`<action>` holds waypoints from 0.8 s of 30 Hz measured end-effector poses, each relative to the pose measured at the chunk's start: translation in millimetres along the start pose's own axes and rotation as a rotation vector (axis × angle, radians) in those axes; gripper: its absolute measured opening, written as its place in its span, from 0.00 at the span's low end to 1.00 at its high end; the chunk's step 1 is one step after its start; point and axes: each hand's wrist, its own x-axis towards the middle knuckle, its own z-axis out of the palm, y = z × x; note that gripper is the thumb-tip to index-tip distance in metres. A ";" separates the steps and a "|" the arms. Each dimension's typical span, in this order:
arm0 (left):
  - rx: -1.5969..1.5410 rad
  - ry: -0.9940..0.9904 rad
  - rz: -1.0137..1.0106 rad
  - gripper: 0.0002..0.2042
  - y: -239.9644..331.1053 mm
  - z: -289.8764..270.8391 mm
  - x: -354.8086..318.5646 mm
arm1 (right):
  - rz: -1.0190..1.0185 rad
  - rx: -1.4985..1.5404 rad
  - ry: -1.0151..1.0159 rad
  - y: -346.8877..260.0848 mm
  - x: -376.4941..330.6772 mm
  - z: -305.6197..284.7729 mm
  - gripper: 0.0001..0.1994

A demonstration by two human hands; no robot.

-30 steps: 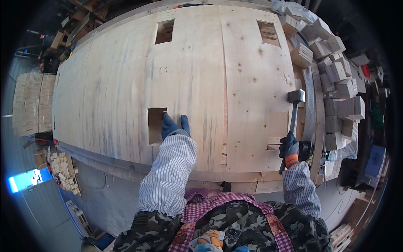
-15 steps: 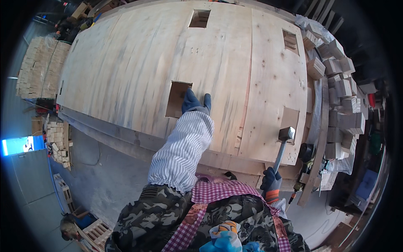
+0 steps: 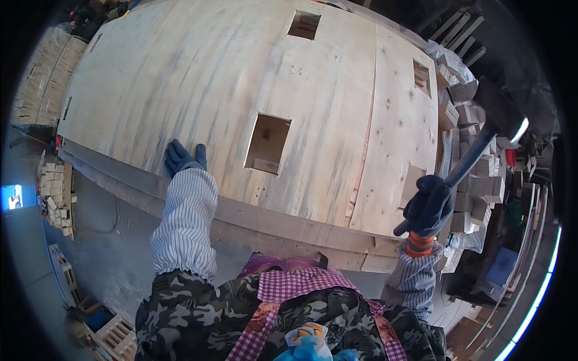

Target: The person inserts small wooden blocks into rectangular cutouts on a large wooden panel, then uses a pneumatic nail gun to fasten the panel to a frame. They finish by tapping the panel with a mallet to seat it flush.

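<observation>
A large pale plywood panel [image 3: 223, 90] with several rectangular cut-outs spreads before me. Gloved in dark blue, my left hand [image 3: 184, 157] rests on its near left part, fingers spread and holding nothing. The nearest cut-out [image 3: 268, 144] lies to the right of that hand. My right hand [image 3: 428, 206], in a dark glove with an orange cuff, is wrapped round the handle of a hammer [image 3: 472, 157]. The hammer is raised off the panel's right side, its dark head [image 3: 501, 111] up over the stacked blocks and partly blurred.
Stacked wooden blocks [image 3: 487, 180] line the panel's right end. Bundled wood strips [image 3: 45, 84] stand at the far left, with a smaller stack of pieces [image 3: 55, 192] nearer. A slatted wooden pallet [image 3: 117, 337] lies at the lower left. Wooden beams [image 3: 289, 237] run under the panel's near edge.
My left hand has moved left, away from the near cut-out, onto the panel's surface. My right hand has lifted the hammer from over the panel's right cut-out, up and to the right.
</observation>
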 end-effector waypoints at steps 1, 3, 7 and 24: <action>0.011 0.047 -0.002 0.40 -1.1 2.5 3.4 | -0.044 0.017 0.012 6.0 23.9 27.3 0.21; 0.030 0.044 0.007 0.39 -1.4 5.7 3.0 | -0.079 0.112 -0.013 32.9 59.4 83.8 0.22; 0.060 0.012 0.021 0.38 0.1 -1.6 2.3 | 0.279 -0.102 -0.132 116.1 79.2 181.4 0.22; 0.074 -0.036 0.040 0.35 -2.0 -5.9 6.6 | 0.162 -0.143 -0.132 91.0 106.5 232.2 0.30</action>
